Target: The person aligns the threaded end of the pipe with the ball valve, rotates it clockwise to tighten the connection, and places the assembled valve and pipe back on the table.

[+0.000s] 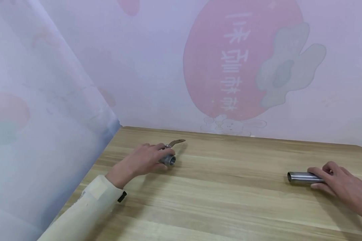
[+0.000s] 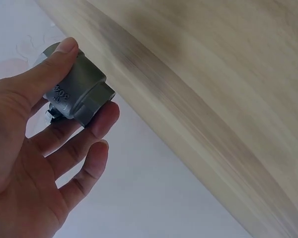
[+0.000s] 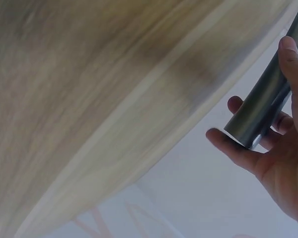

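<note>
A grey metal ball valve with a lever handle is in my left hand. In the left wrist view the thumb lies across the valve's body, with fingers curled on its far side. One round threaded opening faces right in the head view. My right hand grips a shiny metal pipe at the right side of the table. The pipe's open end points left toward the valve, with a wide gap between the two. In the right wrist view, thumb and fingers wrap the pipe.
A wood-grain table lies under both hands. Behind it hangs a pale curtain with a red circle and a flower print, and another pale sheet runs along the left edge.
</note>
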A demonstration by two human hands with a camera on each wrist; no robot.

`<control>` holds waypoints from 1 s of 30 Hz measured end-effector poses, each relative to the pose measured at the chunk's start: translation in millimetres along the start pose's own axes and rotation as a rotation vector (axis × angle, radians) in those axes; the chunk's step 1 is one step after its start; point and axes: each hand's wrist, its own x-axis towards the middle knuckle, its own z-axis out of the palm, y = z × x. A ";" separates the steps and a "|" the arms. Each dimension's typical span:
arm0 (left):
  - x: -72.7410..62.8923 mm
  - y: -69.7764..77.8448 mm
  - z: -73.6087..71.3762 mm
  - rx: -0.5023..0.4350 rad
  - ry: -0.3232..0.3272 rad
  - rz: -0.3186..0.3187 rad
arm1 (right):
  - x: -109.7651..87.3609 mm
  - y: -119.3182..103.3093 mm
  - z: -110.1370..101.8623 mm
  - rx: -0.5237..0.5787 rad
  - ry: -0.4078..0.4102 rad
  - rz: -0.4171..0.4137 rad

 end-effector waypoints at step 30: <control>2.6 23.1 8.3 -0.178 0.105 0.026 | 1.0 -15.9 -5.4 -0.016 0.053 -0.041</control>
